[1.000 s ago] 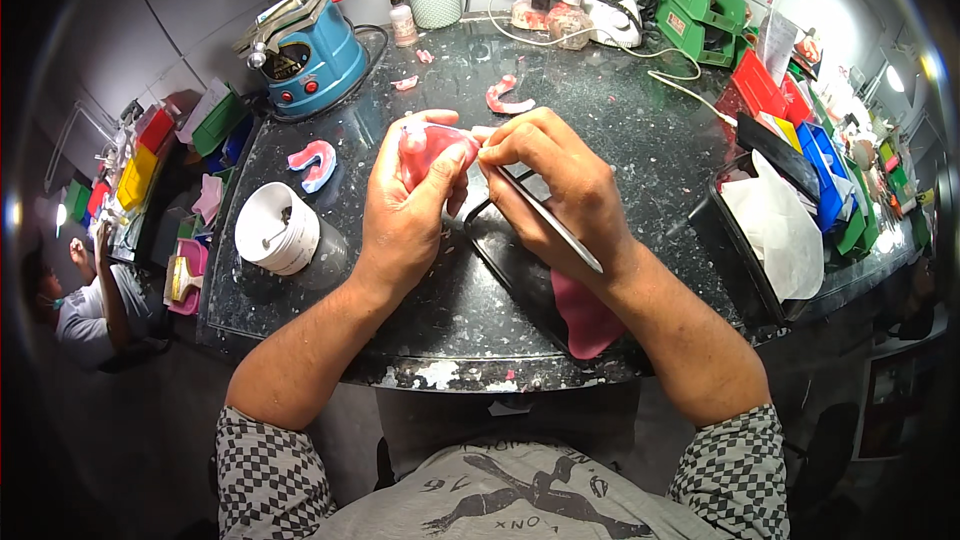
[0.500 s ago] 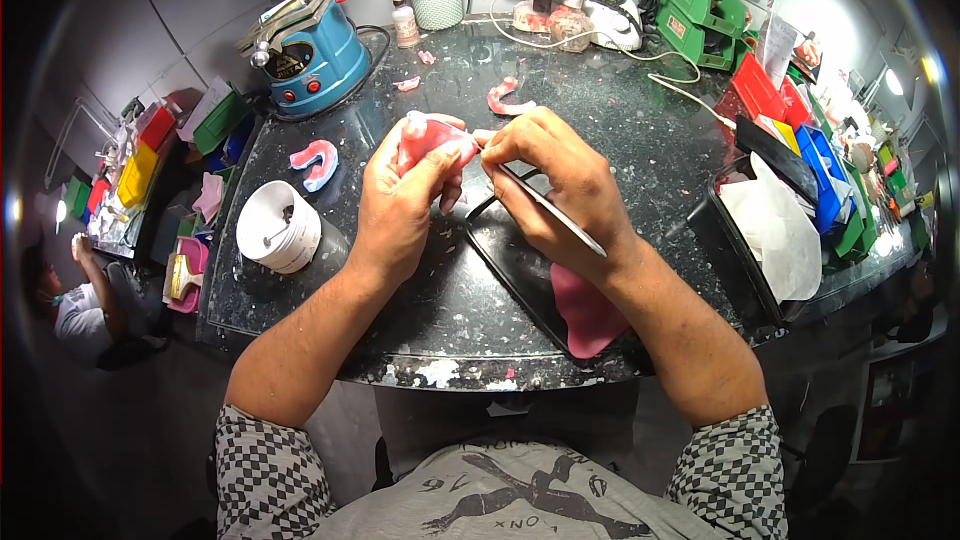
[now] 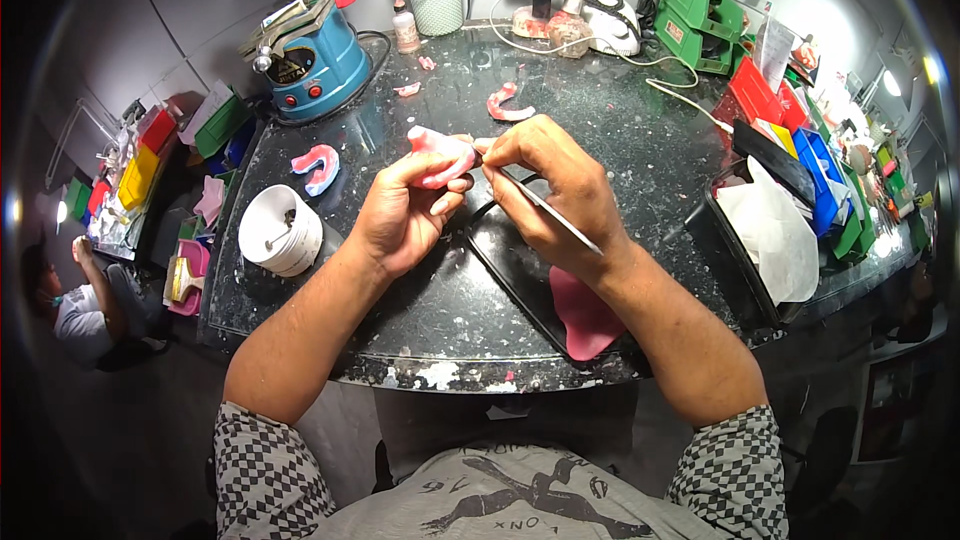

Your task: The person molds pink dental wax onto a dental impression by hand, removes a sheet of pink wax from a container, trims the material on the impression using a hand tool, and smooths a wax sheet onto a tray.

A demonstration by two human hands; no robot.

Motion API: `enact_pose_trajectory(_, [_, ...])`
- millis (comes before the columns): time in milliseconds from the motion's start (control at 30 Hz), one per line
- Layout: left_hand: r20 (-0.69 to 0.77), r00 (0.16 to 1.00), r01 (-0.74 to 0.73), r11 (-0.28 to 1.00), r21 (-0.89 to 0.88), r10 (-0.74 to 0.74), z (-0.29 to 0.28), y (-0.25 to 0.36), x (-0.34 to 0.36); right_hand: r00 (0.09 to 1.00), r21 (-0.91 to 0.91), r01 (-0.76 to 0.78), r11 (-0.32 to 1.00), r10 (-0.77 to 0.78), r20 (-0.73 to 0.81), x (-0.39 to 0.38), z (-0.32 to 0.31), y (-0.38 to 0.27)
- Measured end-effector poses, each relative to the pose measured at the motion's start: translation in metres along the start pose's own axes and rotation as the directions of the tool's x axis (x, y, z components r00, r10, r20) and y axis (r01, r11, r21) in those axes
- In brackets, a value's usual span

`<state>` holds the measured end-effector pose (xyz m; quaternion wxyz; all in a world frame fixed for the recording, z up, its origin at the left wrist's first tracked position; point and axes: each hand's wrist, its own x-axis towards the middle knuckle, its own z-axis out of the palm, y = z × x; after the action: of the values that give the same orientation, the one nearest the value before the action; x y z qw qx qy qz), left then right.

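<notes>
Between the thumb and fingers of my left hand point(image 3: 398, 215) is a small pink-and-white dental piece point(image 3: 428, 142), irregular in shape. My right hand point(image 3: 565, 185) grips a slim metal carving tool point(image 3: 556, 213) like a pen, its shaft slanting down to the right. The tool's working end meets the right side of the dental piece, mostly hidden by my fingers. Below my right hand, a pink wax sheet point(image 3: 583, 315) lies on a black tray point(image 3: 508, 265). Behind my hands sits a pink arch-shaped piece point(image 3: 507, 105); left of them is a pink-and-blue arch point(image 3: 317, 169).
A white tub point(image 3: 262, 230) stands at the left beside my forearm. Behind it is a blue machine point(image 3: 318, 70) with red buttons. On the right, a black bin point(image 3: 745, 258) holds white paper. Green bins point(image 3: 697, 35) and a cable point(image 3: 668, 60) are at the back right.
My left hand has turned the dental piece, showing more of its whitish side, and its fingers have shifted beneath it. My right hand with the tool has barely moved.
</notes>
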<state>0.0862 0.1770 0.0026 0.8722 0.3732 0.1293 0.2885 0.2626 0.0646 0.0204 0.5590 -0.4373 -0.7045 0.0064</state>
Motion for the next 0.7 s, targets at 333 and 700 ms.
enact_pose_trajectory(333, [-0.029, 0.999, -0.037, 0.999, 0.025, 0.037, 0.012, -0.001, -0.003, 0.997, 0.005, 0.021, 1.0, -0.021, -0.075, 0.001, 0.001, 0.0])
enact_pose_trajectory(700, [0.014, 0.967, -0.255, 0.962, 0.092, 0.255, 0.014, 0.004, -0.002, 0.867, 0.232, -0.476, 0.848, 0.497, -0.035, 0.004, -0.008, -0.014])
